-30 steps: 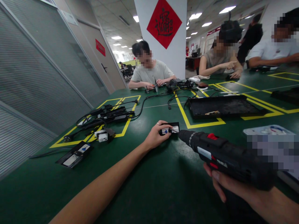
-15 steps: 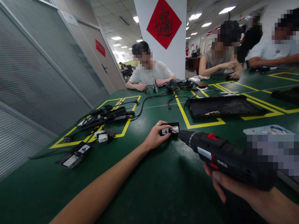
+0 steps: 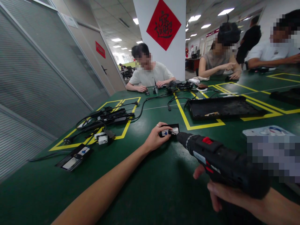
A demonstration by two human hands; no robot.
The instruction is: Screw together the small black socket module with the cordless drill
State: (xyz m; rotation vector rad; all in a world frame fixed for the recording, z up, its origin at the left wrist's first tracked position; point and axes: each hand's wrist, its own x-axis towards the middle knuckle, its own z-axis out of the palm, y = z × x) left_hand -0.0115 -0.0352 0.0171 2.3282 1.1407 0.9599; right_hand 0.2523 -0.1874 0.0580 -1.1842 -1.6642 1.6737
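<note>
One drill [image 3: 225, 162] in my right hand [image 3: 246, 197], fingers curled beneath; my left hand [image 3: 156, 137] pinching black case [image 3: 175, 129], bit [image 3: 173, 132] aimed there; similar case [image 3: 73, 157] near left.

The left hand [image 3: 156, 137] wears a slim silvery ring [image 3: 157, 125], its forearm [image 3: 112, 178] is bare, and the right hand [image 3: 241, 197] is bare as well

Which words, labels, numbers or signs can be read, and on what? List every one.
"招財進寶", apparently, as one merged character: red diamond sign.
Red door sign: too blurred to read.
Drill: collar marks and side lettering too blurred to read.
Background banner: too small.
White shirt's chest mark: too small.
</note>
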